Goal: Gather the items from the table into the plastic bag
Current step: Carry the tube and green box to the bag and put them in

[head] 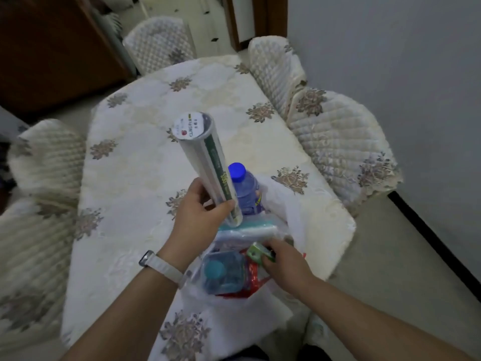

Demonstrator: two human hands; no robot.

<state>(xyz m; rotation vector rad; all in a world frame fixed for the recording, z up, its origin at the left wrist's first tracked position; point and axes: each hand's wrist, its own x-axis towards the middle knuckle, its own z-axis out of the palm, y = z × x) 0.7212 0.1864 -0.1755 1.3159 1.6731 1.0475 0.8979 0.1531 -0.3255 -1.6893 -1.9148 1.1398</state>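
Above the bag (pixel 294 204), hands (pixel 200 207) (pixel 285 260) with roll (pixel 203 157) and, perhaps, carton (pixel 256 252)

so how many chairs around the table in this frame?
5: end chair beyond the table; right-back chair, right-front chair; left-back chair, left-front chair, partly cut off. One on the near side could be hidden.

The bottle (pixel 244 190), roll (pixel 205 162) and container (pixel 223 272) crowd the plastic bag (pixel 294 207); gap at right.
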